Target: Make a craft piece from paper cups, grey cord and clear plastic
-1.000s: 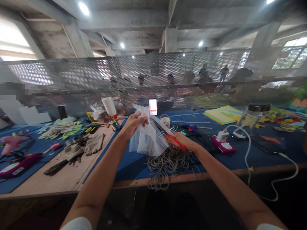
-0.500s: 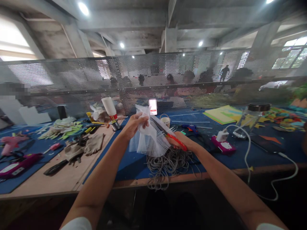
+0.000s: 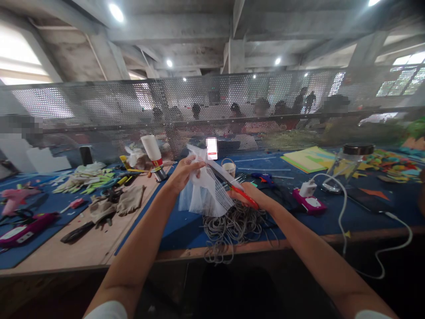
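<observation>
My left hand (image 3: 186, 172) pinches a piece of sheer white mesh fabric (image 3: 207, 195) near its top. The fabric hangs down in loose, pleated folds over the table. In my right hand (image 3: 250, 193) is a pair of scissors (image 3: 244, 196) with red handles, its blades pointing up and left at the fabric beside my left fingers. Whether the blades are parted is hard to make out. A tangled heap of grey cord (image 3: 232, 230) lies below the fabric, partly hanging past the table's front edge.
Left of me lie work gloves (image 3: 131, 200), a pink glue gun (image 3: 18, 198) and a purple power strip (image 3: 29, 228). Paper cups (image 3: 151, 147) stand behind. To the right are a second power strip (image 3: 310, 201), a glass jar (image 3: 345, 166), a white cable (image 3: 343, 212) and coloured sheets (image 3: 308, 158).
My left hand has shifted slightly left and its fingers have moved on the fabric. My right hand and the scissors are nearly in the same place.
</observation>
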### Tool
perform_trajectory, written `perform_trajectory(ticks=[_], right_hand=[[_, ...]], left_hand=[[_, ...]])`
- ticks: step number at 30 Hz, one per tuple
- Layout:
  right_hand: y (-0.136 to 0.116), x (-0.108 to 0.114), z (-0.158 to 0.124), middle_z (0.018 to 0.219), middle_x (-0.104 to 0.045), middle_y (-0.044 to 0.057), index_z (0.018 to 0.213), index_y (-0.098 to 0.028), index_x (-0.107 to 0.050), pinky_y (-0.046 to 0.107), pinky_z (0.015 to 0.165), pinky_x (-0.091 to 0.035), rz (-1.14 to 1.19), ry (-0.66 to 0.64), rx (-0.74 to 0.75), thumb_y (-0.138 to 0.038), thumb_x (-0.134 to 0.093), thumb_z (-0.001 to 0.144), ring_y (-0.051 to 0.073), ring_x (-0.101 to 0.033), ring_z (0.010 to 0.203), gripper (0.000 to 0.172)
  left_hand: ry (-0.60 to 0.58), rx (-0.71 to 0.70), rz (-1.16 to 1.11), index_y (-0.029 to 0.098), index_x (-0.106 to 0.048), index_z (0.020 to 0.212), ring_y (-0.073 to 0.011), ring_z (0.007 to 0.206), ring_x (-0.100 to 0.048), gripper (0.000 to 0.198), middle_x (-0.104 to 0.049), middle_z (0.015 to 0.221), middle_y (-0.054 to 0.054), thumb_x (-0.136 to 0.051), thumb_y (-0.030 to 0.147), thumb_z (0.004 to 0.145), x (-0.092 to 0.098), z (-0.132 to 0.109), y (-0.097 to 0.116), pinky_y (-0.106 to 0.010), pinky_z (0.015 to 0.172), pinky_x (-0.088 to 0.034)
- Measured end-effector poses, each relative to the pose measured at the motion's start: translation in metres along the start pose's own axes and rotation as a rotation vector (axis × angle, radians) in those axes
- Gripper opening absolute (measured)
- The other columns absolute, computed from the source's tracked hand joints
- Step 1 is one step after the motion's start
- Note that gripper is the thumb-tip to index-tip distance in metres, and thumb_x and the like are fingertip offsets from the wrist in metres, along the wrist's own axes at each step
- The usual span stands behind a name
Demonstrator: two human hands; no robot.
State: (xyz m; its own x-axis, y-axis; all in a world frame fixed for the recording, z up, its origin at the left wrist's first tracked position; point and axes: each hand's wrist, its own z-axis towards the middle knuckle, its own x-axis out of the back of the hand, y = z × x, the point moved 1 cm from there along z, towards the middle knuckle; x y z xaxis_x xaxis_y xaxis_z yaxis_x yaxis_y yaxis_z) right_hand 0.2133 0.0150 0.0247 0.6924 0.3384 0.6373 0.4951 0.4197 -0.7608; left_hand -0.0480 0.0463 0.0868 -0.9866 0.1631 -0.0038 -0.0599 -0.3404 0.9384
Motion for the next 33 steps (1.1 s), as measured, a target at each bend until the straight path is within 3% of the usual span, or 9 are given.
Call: perform_trajectory(ticks=[9,17,22,33], right_hand=[[0.001,-0.002,0.001,0.052,-0.050,-0.002,0.068,-0.019,-0.049,0.024,0.049,-0.034,0.028,-0.025,-0.019,-0.056,-0.059,0.090,0.012,-0.049,0.051,0.044],[0.009,-0.002,0.006,0.056,-0.056,-0.001,0.065,-0.019,-0.051,0.023,0.049,-0.038,0.087,-0.051,-0.021,-0.044,-0.060,0.082,0.014,-0.052,0.052,0.031],[0.011,-0.002,0.008,0.053,-0.055,0.001,0.063,-0.019,-0.052,0.024,0.050,-0.036,0.034,-0.024,-0.020,-0.041,-0.059,0.085,0.014,-0.052,0.052,0.032],[0.002,0.002,0.000,0.055,-0.046,-0.003,0.062,-0.020,-0.046,0.026,0.056,-0.030,0.007,-0.004,0.034,-0.061,-0.061,0.086,0.012,-0.042,0.056,0.050]], left_hand=[[-0.048,0.044,-0.077,0.016,-0.067,0.087,-0.0074,0.051,-0.048,0.029,-0.065,0.071,-0.002,-0.085,0.028,0.068,-0.001,-0.002,0.001,-0.019,0.042,-0.035],[-0.065,0.108,-0.070,0.013,-0.068,0.084,-0.0063,0.049,-0.050,0.031,-0.062,0.067,0.000,-0.087,0.028,0.065,-0.003,-0.002,-0.003,-0.018,0.042,-0.036],[-0.066,0.106,-0.065,0.013,-0.067,0.083,-0.0061,0.049,-0.051,0.031,-0.063,0.068,0.001,-0.087,0.028,0.064,-0.002,-0.002,-0.001,-0.019,0.044,-0.040],[-0.118,0.092,0.008,0.013,-0.066,0.078,-0.0061,0.048,-0.048,0.030,-0.062,0.064,0.001,-0.086,0.027,0.063,0.000,-0.003,0.005,-0.020,0.046,-0.038]])
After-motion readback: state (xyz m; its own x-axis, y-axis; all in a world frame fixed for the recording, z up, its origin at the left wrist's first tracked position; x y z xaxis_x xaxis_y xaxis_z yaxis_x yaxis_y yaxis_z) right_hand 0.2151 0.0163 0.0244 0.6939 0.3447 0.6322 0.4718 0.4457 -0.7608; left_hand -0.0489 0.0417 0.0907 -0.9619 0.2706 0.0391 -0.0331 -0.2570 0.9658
